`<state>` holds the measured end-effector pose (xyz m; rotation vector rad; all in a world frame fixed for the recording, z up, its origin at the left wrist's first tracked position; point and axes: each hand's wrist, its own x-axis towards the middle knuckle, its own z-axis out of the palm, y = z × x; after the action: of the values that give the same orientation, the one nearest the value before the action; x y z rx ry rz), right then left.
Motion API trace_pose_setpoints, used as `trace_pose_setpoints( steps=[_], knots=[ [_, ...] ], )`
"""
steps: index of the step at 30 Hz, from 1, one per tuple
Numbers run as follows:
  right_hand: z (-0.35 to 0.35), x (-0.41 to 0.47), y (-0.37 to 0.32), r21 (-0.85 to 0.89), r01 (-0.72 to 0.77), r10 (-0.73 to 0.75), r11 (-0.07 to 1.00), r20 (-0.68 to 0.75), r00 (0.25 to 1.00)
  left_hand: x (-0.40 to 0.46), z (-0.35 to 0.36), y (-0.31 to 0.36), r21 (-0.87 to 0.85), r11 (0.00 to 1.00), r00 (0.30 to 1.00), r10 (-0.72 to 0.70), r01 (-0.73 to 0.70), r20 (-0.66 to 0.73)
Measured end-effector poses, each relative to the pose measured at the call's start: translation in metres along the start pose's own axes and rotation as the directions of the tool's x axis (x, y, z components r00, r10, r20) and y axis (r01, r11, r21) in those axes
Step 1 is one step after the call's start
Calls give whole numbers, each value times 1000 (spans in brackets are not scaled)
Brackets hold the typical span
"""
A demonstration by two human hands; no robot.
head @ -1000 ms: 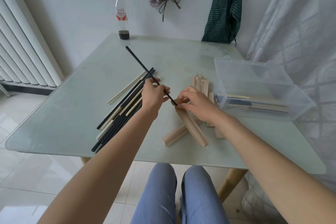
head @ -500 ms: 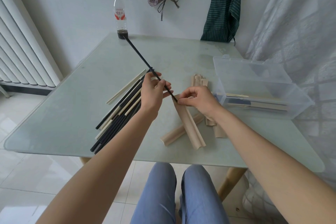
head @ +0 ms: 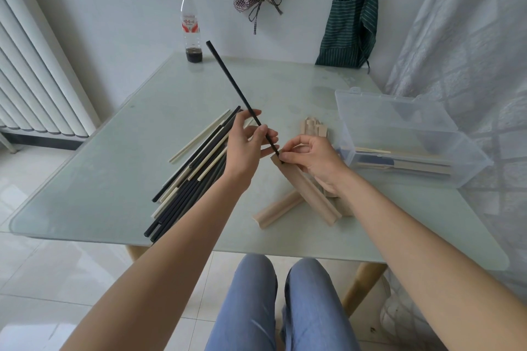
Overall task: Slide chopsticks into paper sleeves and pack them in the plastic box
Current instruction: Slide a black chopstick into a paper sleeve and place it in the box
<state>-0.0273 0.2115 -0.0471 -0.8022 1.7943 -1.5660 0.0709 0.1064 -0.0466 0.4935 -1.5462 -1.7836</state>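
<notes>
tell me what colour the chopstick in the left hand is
Black; the chopstick shows clearly in the head view.

Glass table (head: 119, 168), white radiator (head: 34, 77), tiled floor (head: 57, 279).

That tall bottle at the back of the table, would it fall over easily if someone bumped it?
Probably yes. The bottle is tall and narrow and stands upright on the smooth glass table. Only a little dark liquid sits at its bottom, so it is likely light. That low weight may steady it slightly, but a knock near the cap would likely tip it or slide it.

Bottle (head: 191, 31), green apron (head: 349, 8), radiator (head: 37, 71)
</notes>
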Motion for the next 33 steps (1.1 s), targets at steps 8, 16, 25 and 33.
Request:
trace_pose_setpoints(
  steps=[8,16,25,33],
  knots=[
    [1,-3,1,-99,-20,24,995,43,999,-1,0,-2,160,986,990,-76,57,116],
    [1,3,-1,68,25,-20,997,-79,997,-19,0,-17,255,930,941,-307,264,145],
    [-3,1,-5,80,12,-2,997,-124,992,-17,5,-17,290,941,981,-190,175,25],
    [-6,0,-8,81,-2,12,997,-129,992,-15,6,-18,380,915,989,-147,135,3]
  ],
)
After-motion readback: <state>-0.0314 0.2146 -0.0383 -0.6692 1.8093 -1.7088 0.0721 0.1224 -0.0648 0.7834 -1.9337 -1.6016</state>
